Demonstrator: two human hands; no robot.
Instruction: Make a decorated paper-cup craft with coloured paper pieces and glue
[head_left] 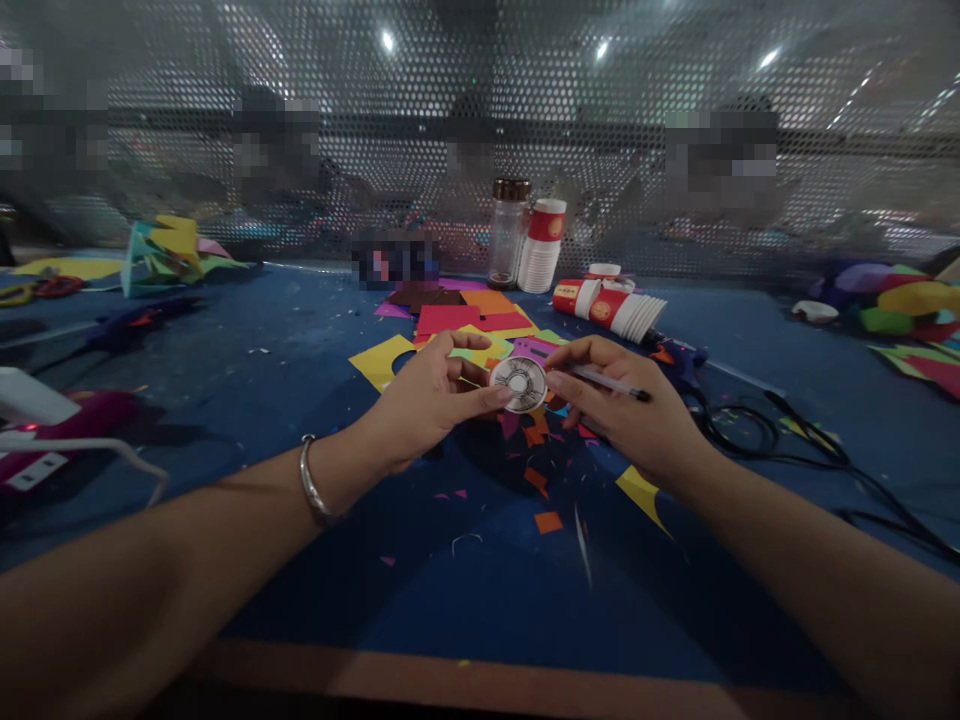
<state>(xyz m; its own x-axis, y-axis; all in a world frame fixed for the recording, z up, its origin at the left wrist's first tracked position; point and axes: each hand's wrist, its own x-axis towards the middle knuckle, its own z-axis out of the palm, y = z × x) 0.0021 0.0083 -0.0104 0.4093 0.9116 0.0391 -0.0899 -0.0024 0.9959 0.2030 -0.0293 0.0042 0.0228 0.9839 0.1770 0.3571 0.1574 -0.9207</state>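
Thumb and fingers of my left hand [439, 390] grip a small round white disc [534, 370] patterned with dark radiating lines around a pale centre. It is tilted to face me, above the middle of the table; what lies behind it is hidden. My right hand [619, 395] is closed around a slim pale pen [604, 379], whose dark end points right. The right fingertips come up to the disc's right edge; whether they press on it I cannot tell. Just behind the disc lies a purple piece [531, 347], partly covered.
Coloured paper sheets [448, 319] and scraps [548, 522] lie on the blue table [315, 590]. Behind stand a glass jar [506, 240] and stacked paper cups [540, 250], with more cups [619, 308] lying down. A black cable [810, 455] runs right; a power strip [67, 430] sits left.
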